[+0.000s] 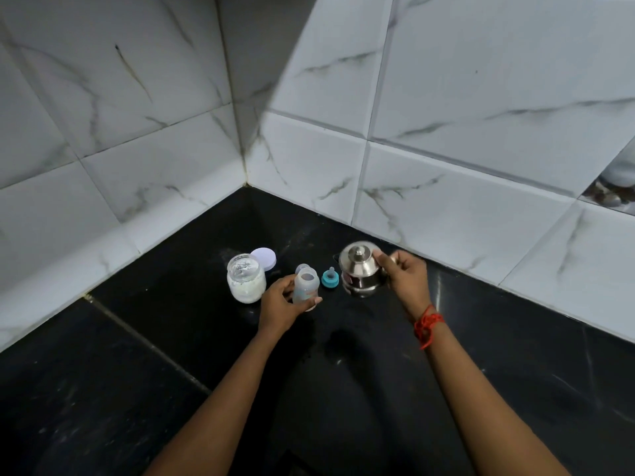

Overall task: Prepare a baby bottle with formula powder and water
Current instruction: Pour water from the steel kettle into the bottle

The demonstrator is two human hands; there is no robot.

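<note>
A clear baby bottle (305, 285) stands uncapped on the black counter, and my left hand (280, 304) grips its lower body. To its left stands an open glass jar (246, 278) holding white formula powder. The jar's pale lid (265, 258) lies behind it. The bottle's blue ring with the teat (330, 278) rests on the counter to the right of the bottle. A clear cap (302, 268) sits just behind the bottle. My right hand (407, 278) holds the handle side of a lidded steel jug (361, 269).
The black stone counter (171, 355) meets white marble-look tiled walls (446, 201) in a corner behind the items. A red thread is tied on my right wrist (427, 322). A dark joint line runs across the counter at the left.
</note>
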